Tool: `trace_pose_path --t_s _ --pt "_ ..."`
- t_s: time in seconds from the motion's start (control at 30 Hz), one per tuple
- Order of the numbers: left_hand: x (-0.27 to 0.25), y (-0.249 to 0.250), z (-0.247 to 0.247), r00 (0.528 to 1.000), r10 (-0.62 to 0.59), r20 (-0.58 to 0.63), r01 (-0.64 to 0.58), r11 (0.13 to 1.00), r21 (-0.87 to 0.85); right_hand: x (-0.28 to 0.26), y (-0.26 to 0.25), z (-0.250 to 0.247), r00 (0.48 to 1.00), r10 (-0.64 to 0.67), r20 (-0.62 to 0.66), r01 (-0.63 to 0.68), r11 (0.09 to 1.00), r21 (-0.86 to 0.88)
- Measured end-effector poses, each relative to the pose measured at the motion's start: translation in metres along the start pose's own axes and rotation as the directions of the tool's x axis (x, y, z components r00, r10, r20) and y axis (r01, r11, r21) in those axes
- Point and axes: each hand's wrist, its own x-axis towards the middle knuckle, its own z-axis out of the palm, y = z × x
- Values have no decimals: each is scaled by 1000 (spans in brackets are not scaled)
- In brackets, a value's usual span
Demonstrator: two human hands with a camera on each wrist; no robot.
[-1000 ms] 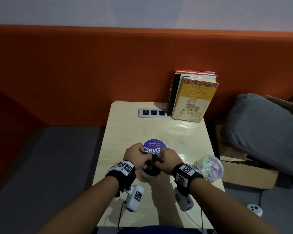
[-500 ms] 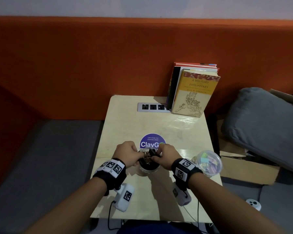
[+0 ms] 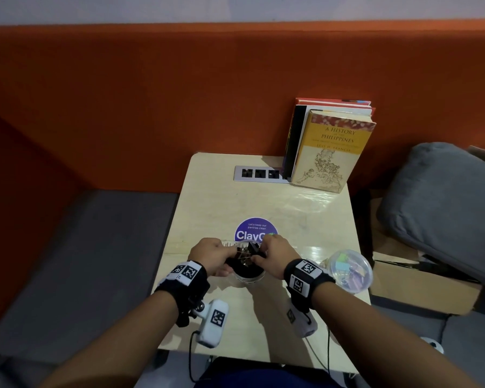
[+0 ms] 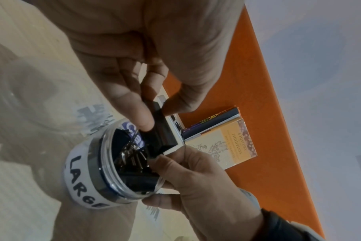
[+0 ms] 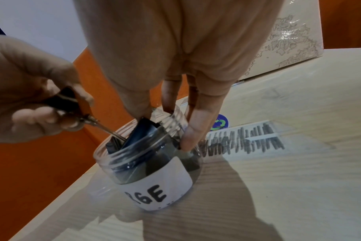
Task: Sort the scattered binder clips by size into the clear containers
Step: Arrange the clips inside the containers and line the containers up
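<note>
While both hands pinch black clips [image 4: 161, 130] over the LARGE jar [image 5: 155, 163], left [image 3: 212, 254] at nine o'clock, right [image 3: 276, 254] seemingly inside the rim, I next release them inside.

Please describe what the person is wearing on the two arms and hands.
Both forearms are bare, with no sleeves and no gloves on the hands. Each wrist carries a black strap, left wristband and right wristband, with white square black-patterned marker tags. Under each wrist hangs a white camera unit bearing a similar tag, with a thin black cable trailing down.
</note>
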Motion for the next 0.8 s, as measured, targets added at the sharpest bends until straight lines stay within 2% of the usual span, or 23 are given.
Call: trace_pose_path --t_s 0.2,0.3,0.37,0.43,0.5,0.57,0.6,0.7,0.8 --pt "-2 -5 11 993 30 -110 -35 998 -45 1 3 1 1000 -13 -7 13 1000 5" --pt "-5 -9 11 993 97 -73 -85 985 150 2 3 2 1000 -21 -5 21 1000 7" --pt "-6 -7 9 980 199 -16 -181 919 351 2 3 3 1000 -20 -2 20 1000 10" --pt "-7 -2 10 948 308 85 -306 802 513 2 3 3 1000 -18 -1 18 1000 17" --pt "-7 1 13 914 359 190 -395 675 623 2 3 3 1000 -20 3 20 1000 17" --pt "-7 3 13 897 368 246 -433 618 657 1 3 2 1000 -21 11 21 1000 15" --pt "-6 2 12 898 365 246 -432 623 652 0 3 1 1000 -19 14 19 1000 16" --pt "1 -2 11 915 371 155 -388 710 588 0 2 1 1000 -10 5 10 1000 28" --pt "3 -9 18 903 410 126 -397 687 609 -1 0 1 1000 5 -15 -4 999 49"
